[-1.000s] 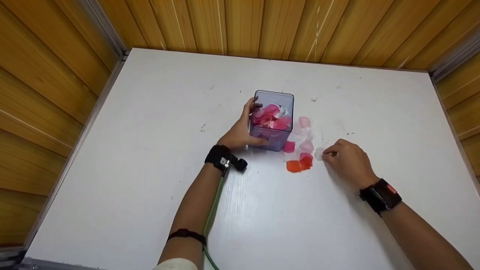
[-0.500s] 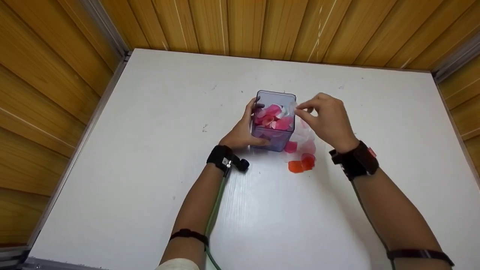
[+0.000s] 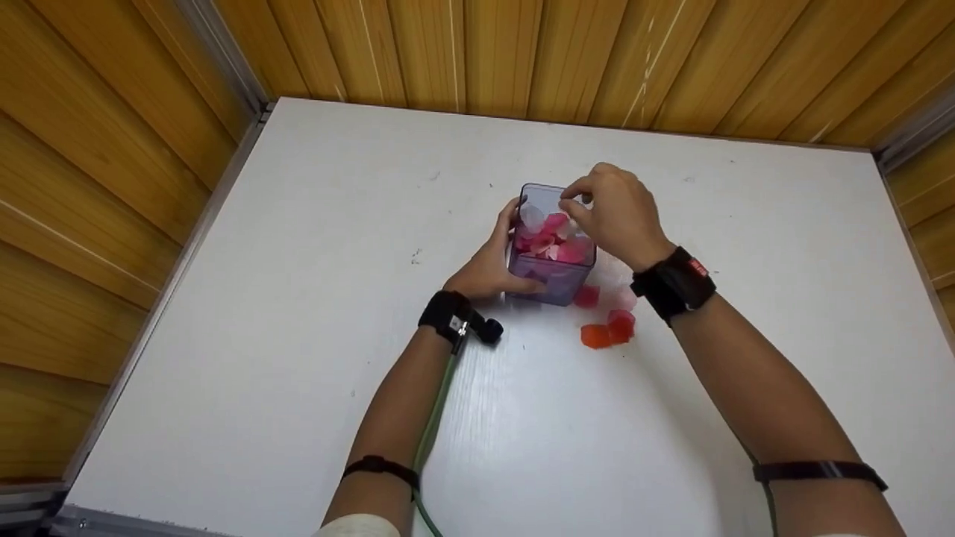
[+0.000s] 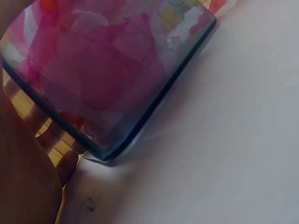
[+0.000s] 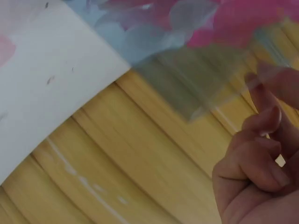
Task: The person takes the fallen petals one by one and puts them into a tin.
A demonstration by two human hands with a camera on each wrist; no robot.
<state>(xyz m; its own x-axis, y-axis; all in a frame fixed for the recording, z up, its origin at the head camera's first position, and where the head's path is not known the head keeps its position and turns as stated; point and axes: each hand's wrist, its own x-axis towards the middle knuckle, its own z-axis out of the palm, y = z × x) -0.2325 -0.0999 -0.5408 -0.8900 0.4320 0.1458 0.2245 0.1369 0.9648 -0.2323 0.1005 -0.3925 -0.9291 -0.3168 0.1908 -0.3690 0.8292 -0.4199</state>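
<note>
A clear bluish plastic container [image 3: 553, 283] with a square mouth stands on the white table, partly filled with pink, red and white artificial petals [image 3: 550, 237]. My left hand [image 3: 489, 270] grips its left side, thumb along the front and fingers behind. In the left wrist view, pink petals [image 4: 110, 70] show through the wall. My right hand [image 3: 618, 212] is over the mouth at the right rim, thumb and index fingertips close together with no petal visible between them. A pale petal [image 3: 532, 217] is inside, near the back left wall.
Loose petals lie right of the container: an orange petal [image 3: 595, 336], a red petal [image 3: 621, 328], a deep pink petal [image 3: 587, 296] and a pale pink petal [image 3: 624, 299]. Wood-look panels [image 3: 492, 56] border the white table [image 3: 261, 298] at the back and sides.
My right hand has carried a pale petal from the table up to the container's mouth and let it go inside. The left hand keeps its grip on the container.
</note>
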